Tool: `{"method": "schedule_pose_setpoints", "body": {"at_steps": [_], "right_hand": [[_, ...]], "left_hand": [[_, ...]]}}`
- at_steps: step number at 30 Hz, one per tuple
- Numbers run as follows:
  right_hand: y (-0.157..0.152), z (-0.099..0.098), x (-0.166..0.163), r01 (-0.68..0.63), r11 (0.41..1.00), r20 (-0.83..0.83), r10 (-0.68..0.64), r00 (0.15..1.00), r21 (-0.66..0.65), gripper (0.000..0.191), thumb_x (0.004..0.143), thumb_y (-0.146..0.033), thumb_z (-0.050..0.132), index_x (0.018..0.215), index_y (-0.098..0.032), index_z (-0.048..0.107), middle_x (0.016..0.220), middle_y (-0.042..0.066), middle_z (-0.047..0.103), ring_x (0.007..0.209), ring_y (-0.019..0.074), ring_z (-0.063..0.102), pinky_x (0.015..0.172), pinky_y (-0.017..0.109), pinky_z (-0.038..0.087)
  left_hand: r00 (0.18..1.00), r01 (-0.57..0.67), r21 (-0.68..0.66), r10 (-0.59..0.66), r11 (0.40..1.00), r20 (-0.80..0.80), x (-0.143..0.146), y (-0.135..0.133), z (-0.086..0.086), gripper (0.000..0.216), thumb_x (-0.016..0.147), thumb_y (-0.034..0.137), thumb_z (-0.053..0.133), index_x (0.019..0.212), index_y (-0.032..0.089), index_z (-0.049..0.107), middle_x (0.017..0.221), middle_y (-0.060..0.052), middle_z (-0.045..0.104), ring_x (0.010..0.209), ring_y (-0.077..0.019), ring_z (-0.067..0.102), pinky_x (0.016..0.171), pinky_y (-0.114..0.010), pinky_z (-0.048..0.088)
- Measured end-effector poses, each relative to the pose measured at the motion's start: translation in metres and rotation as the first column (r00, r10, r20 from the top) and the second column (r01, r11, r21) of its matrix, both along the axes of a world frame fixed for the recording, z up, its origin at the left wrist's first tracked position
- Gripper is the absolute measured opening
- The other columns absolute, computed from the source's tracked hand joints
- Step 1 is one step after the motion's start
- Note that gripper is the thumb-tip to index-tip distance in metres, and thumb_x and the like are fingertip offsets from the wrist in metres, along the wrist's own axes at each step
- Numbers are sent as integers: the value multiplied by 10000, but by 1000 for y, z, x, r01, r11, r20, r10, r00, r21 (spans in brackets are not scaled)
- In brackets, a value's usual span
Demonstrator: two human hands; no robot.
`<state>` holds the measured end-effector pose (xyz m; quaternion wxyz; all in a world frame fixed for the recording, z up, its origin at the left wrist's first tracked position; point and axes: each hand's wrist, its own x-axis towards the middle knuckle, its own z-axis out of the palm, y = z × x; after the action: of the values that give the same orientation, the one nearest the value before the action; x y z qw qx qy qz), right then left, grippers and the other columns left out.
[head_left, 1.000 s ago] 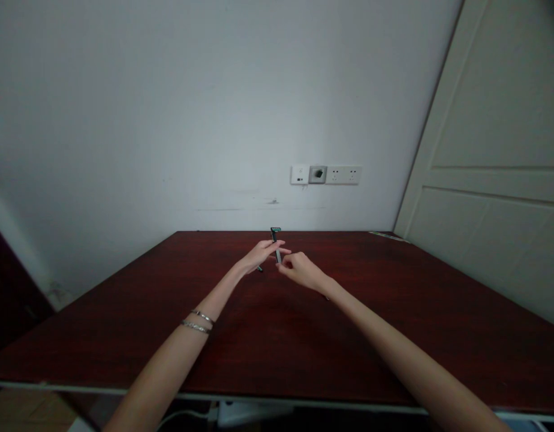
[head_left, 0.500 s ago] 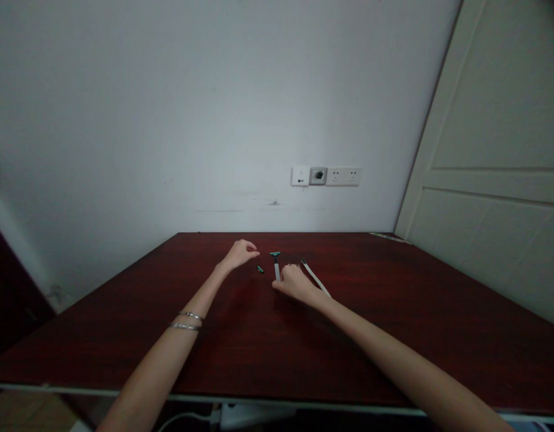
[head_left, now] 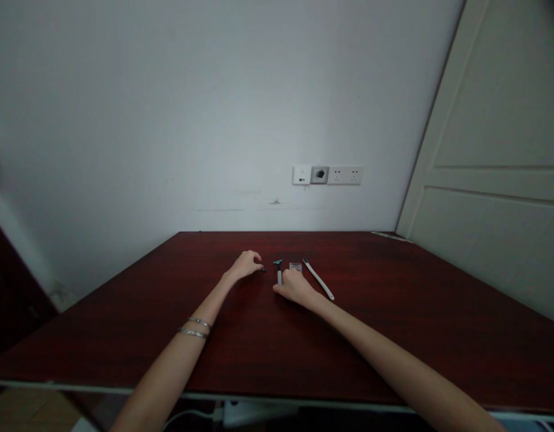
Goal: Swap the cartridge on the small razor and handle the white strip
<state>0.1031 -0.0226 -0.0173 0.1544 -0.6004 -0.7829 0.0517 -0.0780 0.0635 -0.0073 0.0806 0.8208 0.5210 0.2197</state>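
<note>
Rests the curled right hand [head_left: 295,287] over the handle of the grey, teal-headed razor [head_left: 278,268] flat on the dark red wooden table [head_left: 394,312]. Holds the half-closed left hand [head_left: 246,264] against a tiny dark cap [head_left: 263,270] alongside, neither grip clear; picking that up calls for a fine pinch

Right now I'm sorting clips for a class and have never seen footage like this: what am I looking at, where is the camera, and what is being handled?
No machine here: these are a person's two bare arms, filmed by one camera worn on the head, looking forward and down. They reach over a dark red table against a white wall. The left hand, bracelets on its forearm, curls beside a small dark piece; whether it touches is unclear. The right hand covers the lower end of a razor lying on the table; a firm grip cannot be confirmed. Next to it lie a small clear piece and a long white stick.
</note>
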Motion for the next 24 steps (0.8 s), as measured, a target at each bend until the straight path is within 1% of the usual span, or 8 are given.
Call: {"method": "schedule_pose_setpoints", "body": {"at_steps": [4, 7, 9, 13, 15, 19, 24], "right_hand": [[0, -1, 0, 20, 1000, 9, -20, 1000, 16, 356, 716, -366, 539, 851, -62, 665, 875, 208, 664, 837, 290, 632, 682, 311, 460], [-1, -2, 0, 15, 1000, 3, -15, 1000, 1, 362, 726, -388, 536, 853, -74, 662, 874, 196, 664, 823, 282, 636, 666, 303, 458], [-2, -3, 0, 8, 1000, -1, -8, 1000, -8, 355, 737, -400, 532, 840, -87, 664, 863, 181, 667, 806, 268, 639, 650, 290, 454], [-3, -2, 1, 13, 1000, -11, -13, 1000, 6, 387, 741, -459, 534, 811, -104, 669, 820, 167, 670, 765, 255, 638, 609, 275, 434], [-3, 2, 3, 11, 999, -18, -10, 1000, 40, 403, 757, -478, 513, 765, -109, 673, 772, 161, 670, 717, 240, 636, 589, 265, 415], [0, 17, 12, 7, 991, -54, 1, 999, 137, 410, 814, -437, 450, 633, -137, 662, 667, 133, 661, 642, 193, 617, 560, 238, 365], [3, 31, 27, 25, 985, -113, -6, 994, 170, 436, 808, -433, 456, 505, -155, 602, 536, 85, 605, 506, 139, 525, 485, 239, 274]], "left_hand": [[1000, -24, 49, 25, 998, -14, -1, 1, 0, 236, 696, 209, 595, 906, 151, 686, 980, -86, 675, 936, -214, 611, 845, -273, 443], [999, -33, 66, 34, 997, -6, -2, 3, -3, 256, 690, 184, 596, 929, 145, 679, 1007, -97, 665, 967, -223, 597, 873, -292, 429], [1000, -24, 51, 24, 998, 14, -3, 4, -6, 264, 685, 208, 613, 935, 151, 676, 1017, -93, 661, 980, -226, 590, 883, -299, 423], [999, 6, 26, -7, 1000, 33, -3, 4, -12, 328, 672, 328, 649, 945, 147, 669, 1012, -101, 662, 963, -237, 594, 871, -305, 429], [999, 18, 28, -19, 999, 30, -2, 3, -15, 370, 665, 373, 654, 959, 147, 663, 1004, -103, 663, 942, -237, 601, 855, -302, 435], [1000, 2, 25, -2, 1000, 14, 1, 2, -21, 394, 635, 385, 678, 962, 166, 660, 983, -92, 663, 920, -233, 602, 825, -291, 440], [1000, -2, 25, 1, 1000, 3, 2, 3, -26, 392, 648, 368, 669, 979, 160, 646, 958, -87, 660, 884, -216, 603, 777, -275, 447]]}}
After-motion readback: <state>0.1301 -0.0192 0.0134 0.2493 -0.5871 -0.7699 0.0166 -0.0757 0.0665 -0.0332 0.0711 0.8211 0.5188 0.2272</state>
